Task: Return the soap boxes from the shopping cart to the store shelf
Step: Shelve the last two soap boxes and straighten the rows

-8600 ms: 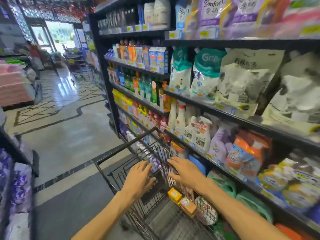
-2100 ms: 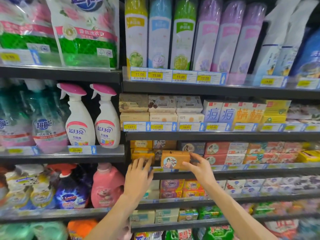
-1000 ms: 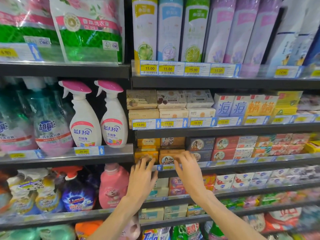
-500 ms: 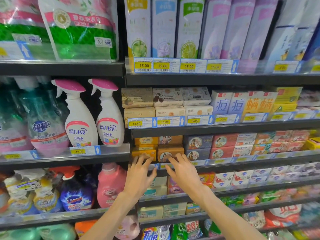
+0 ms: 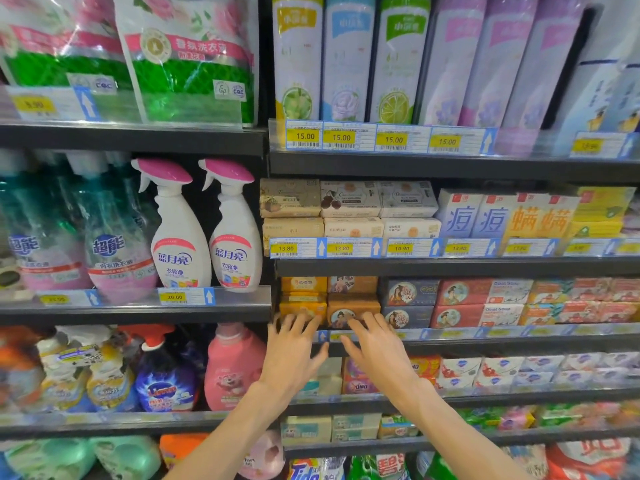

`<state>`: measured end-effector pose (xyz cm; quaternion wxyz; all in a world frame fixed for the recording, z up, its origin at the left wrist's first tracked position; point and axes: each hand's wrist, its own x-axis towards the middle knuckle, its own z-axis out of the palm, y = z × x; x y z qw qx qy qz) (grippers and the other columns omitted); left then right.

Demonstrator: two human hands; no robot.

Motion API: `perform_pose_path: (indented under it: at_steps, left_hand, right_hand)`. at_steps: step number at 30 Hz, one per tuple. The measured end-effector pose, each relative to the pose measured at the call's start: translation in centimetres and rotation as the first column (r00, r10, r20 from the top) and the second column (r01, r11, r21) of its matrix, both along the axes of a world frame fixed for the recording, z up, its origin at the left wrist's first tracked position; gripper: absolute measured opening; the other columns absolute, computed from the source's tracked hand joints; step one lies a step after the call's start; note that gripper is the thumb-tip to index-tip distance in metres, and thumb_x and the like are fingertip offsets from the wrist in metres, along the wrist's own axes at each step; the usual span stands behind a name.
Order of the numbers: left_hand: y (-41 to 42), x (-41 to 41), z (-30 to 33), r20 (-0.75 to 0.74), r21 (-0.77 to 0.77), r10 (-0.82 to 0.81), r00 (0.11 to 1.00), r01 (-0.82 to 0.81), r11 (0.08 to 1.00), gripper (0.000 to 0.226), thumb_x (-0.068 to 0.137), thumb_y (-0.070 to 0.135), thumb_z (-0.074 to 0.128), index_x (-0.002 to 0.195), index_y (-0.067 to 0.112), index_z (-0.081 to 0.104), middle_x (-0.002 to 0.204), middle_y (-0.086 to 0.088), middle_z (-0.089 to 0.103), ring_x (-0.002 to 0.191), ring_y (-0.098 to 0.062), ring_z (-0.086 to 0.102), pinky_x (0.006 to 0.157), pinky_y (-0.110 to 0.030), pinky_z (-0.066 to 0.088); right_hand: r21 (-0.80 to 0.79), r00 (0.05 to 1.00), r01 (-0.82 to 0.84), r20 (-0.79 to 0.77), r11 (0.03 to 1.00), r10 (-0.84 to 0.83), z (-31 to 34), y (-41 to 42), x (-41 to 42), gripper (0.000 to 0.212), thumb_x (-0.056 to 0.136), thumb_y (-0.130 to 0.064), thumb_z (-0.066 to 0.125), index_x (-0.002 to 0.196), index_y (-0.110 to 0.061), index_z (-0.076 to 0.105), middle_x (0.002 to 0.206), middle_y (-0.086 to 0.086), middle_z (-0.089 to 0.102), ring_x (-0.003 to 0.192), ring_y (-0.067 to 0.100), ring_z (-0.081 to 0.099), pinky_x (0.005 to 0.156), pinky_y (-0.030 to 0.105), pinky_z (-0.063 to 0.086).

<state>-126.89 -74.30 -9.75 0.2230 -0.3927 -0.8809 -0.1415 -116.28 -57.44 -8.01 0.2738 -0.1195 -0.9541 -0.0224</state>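
Observation:
A yellow soap box (image 5: 303, 306) and a brown soap box (image 5: 353, 304) with a round portrait lie side by side at the left end of the third shelf (image 5: 485, 341). More boxes of the same kinds sit stacked above them. My left hand (image 5: 294, 348) has its fingers spread, tips touching the front of the yellow box. With straight fingers, my right hand (image 5: 374, 344) touches the lower front of the brown box. Neither hand grips anything. The shopping cart is out of view.
Blue and red soap boxes (image 5: 460, 303) fill the same shelf to the right. Pink-capped spray bottles (image 5: 204, 230) stand on the left bay. Tall cans (image 5: 346, 57) stand on the top shelf, and detergent bottles (image 5: 228, 372) sit below left.
The brown box was carried in my right hand and now lies on the shelf. Both hands have let go and drawn back slightly, fingers still at the box fronts.

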Motion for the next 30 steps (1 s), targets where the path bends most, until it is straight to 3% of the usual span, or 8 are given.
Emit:
perform_pose_path:
  at_steps: [8,14,18,20,24,30]
  left_hand:
    - [0.2,0.4,0.9,0.014,-0.043,-0.017,1.000,0.017,0.999,0.052,0.086,0.052,0.054,0.128,0.023,0.061,0.123,0.004,0.060,0.115,-0.021,0.056,0.093,-0.041,0.052]
    - [-0.2,1.2,2.1,0.005,-0.094,-0.014,1.000,0.014,0.995,0.053,0.091,0.054,0.046,0.133,0.025,0.056,0.127,0.004,0.059,0.120,-0.020,0.054,0.104,-0.041,0.046]
    - [-2.1,3.6,2.5,0.012,-0.040,0.015,1.000,-0.014,0.999,0.048,0.094,0.047,0.046,0.137,0.025,0.052,0.130,0.004,0.056,0.123,-0.020,0.052,0.108,-0.036,0.043]
    - [-3.7,5.1,1.8,0.024,0.024,0.041,0.999,-0.042,0.999,0.046,0.095,0.042,0.049,0.138,0.026,0.051,0.130,0.006,0.054,0.124,-0.017,0.050,0.107,-0.033,0.043]
    - [-8.9,9.1,-0.1,0.047,0.097,0.190,0.981,-0.194,0.976,0.041,0.093,0.037,0.049,0.133,0.026,0.055,0.124,0.007,0.056,0.117,-0.017,0.051,0.099,-0.033,0.045]
    - [-21.1,17.1,-4.4,0.136,-0.001,0.501,0.855,-0.505,0.863,0.039,0.087,0.038,0.053,0.124,0.026,0.057,0.121,0.003,0.059,0.110,-0.021,0.056,0.091,-0.035,0.047]
  right_hand:
    - [0.009,0.999,-0.029,0.019,1.000,0.029,0.1,0.1,0.0,0.041,0.089,-0.046,0.059,0.120,-0.019,0.066,0.103,0.001,0.063,0.100,0.020,0.060,0.070,0.030,0.056]
    - [0.000,0.996,-0.049,0.074,0.999,0.049,1.2,-0.3,0.8,0.041,0.088,-0.048,0.059,0.119,-0.022,0.067,0.108,0.000,0.066,0.101,0.020,0.062,0.076,0.031,0.056]
    - [-0.009,0.975,-0.199,0.101,0.980,0.199,2.2,-0.9,1.2,0.041,0.095,-0.046,0.047,0.129,-0.026,0.059,0.127,-0.004,0.061,0.115,0.017,0.056,0.093,0.033,0.051]
    - [-0.019,0.950,-0.291,0.109,0.957,0.291,2.4,-1.8,1.2,0.038,0.096,-0.044,0.048,0.127,-0.025,0.060,0.126,-0.005,0.060,0.115,0.016,0.056,0.093,0.033,0.049]
    - [-0.018,0.843,-0.528,0.109,0.849,0.526,1.1,-5.3,0.9,0.028,0.091,-0.037,0.059,0.112,-0.020,0.067,0.108,-0.002,0.065,0.097,0.018,0.062,0.081,0.033,0.052]
    - [-0.098,0.605,-0.774,0.173,0.625,0.777,-2.6,-14.7,1.3,0.030,0.085,-0.042,0.052,0.101,-0.021,0.066,0.089,0.002,0.067,0.076,0.025,0.064,0.062,0.034,0.052]
